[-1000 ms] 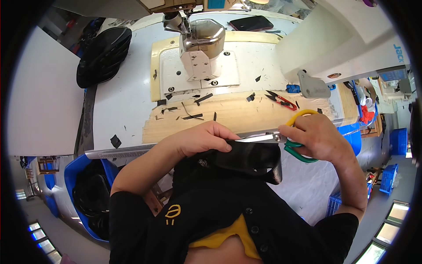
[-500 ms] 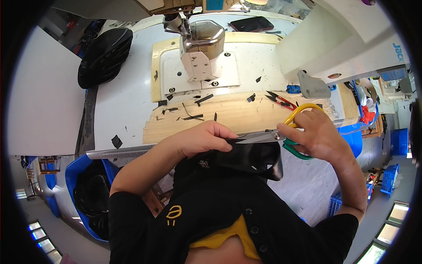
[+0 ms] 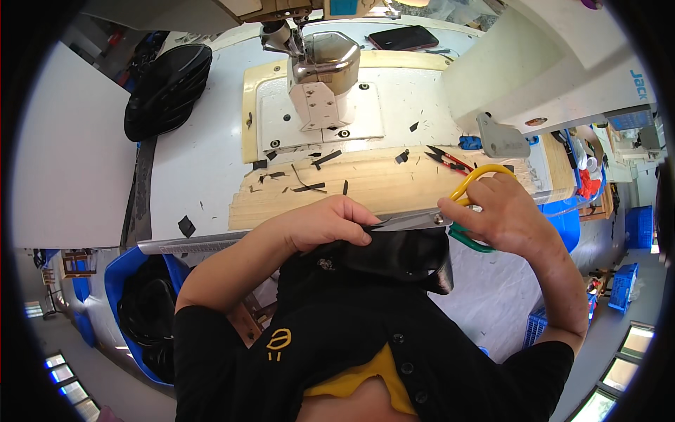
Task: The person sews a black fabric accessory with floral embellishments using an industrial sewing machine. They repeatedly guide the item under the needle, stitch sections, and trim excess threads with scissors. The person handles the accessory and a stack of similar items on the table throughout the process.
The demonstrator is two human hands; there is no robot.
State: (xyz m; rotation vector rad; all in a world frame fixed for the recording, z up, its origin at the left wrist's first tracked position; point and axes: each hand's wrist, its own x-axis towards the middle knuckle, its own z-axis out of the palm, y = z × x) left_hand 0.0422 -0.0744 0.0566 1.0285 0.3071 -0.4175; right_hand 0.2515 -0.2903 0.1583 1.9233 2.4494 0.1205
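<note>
My left hand (image 3: pixel 334 224) pinches the upper edge of a shiny black leather-like piece (image 3: pixel 401 254), which hangs down in front of my shirt. In my right hand (image 3: pixel 500 211) is a pair of scissors (image 3: pixel 460 200) with one yellow and one green handle loop. Their blades point left along the piece's top edge, and the tips lie right by my left thumb and forefinger. Beyond my hands, a wooden board (image 3: pixel 323 184) at the table's front bears several small black scraps. Red-handled thread snips (image 3: pixel 450 160) rest on that board near my right hand.
A post-bed sewing machine (image 3: pixel 323 77) stands on the white table. A phone (image 3: pixel 403 38) lies behind it. At the left is a stack of black shaped pieces (image 3: pixel 169 91); below, a blue bin (image 3: pixel 116 281) holds more black material. Blue crates (image 3: pixel 623 287) stand on the right.
The scissor blades have closed together. My right hand has shifted slightly left, and the handle loops have come nearer each other. The left hand keeps its place.
</note>
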